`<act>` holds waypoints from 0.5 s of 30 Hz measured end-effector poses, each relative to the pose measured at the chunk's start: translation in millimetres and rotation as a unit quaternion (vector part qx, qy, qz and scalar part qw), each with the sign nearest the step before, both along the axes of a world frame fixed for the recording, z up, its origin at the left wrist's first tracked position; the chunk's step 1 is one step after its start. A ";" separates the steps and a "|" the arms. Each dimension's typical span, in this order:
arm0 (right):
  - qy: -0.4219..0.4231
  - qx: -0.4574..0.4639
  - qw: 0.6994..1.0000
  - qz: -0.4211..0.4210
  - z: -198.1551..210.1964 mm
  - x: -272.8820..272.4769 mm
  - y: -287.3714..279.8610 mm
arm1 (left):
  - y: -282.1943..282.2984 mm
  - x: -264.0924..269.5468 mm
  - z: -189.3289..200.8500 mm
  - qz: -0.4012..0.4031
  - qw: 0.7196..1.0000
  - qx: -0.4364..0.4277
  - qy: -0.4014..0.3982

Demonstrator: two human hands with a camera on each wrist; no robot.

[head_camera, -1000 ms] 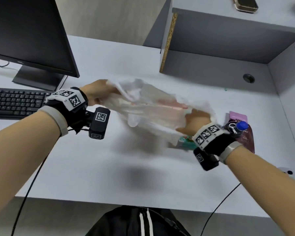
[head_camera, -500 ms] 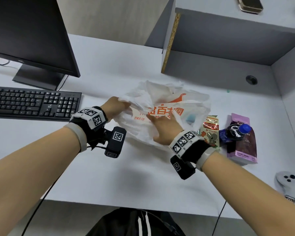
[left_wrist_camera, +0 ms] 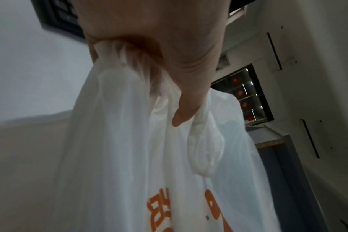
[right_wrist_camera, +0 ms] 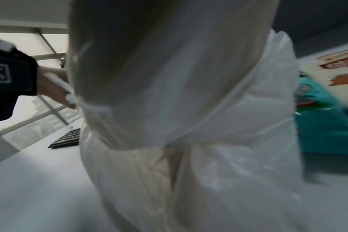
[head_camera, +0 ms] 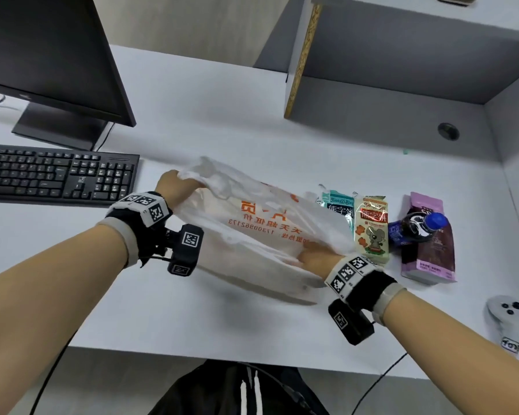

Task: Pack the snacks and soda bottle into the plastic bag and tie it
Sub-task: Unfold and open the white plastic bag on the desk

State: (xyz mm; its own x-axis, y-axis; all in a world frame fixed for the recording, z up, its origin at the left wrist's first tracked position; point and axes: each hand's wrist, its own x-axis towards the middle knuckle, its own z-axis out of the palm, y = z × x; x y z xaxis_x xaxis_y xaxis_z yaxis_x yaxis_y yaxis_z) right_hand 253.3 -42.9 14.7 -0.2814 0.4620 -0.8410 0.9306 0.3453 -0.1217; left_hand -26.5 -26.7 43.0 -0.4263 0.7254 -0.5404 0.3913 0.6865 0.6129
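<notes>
step: opening plastic bag (head_camera: 261,235) — your left hand (head_camera: 174,190) pinches its handles, right hand (head_camera: 315,256) inside, grip unseen; next, load the snack packets (head_camera: 370,229).

The head view looks forward and steeply down onto the bench (head_camera: 168,310) from above its near edge, taking in both forearms. The left wrist view sits very close under the left hand (left_wrist_camera: 153,47), facing along it toward the plastic bag (left_wrist_camera: 117,157), which fills the lower frame. The right wrist view is closer still, mostly covered by the bag. All three views share the bag; the keyboard (head_camera: 54,175), left of the bag, also appears in all three.
</notes>
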 end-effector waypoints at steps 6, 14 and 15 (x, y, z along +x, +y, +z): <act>0.266 0.066 0.914 -0.299 8.1 4.8 25.0 | 6.3 1.1 16.0 -0.119 0.986 -0.026 0.112; 0.084 0.221 0.970 0.055 21.7 -2.2 55.9 | 22.9 -8.6 25.8 0.002 0.994 0.046 0.094; 0.085 0.221 0.969 0.074 16.0 -1.8 51.8 | 19.4 -6.9 24.5 -0.013 0.995 0.017 0.094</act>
State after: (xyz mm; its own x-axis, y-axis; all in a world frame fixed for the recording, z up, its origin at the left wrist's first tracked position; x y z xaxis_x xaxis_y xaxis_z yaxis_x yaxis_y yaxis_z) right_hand 251.6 9.0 30.7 -0.4892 0.7103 -0.5061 0.8466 0.5263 -0.0797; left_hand -33.4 -7.3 67.5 -0.4993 0.7540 -0.4268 0.5184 0.6547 0.5501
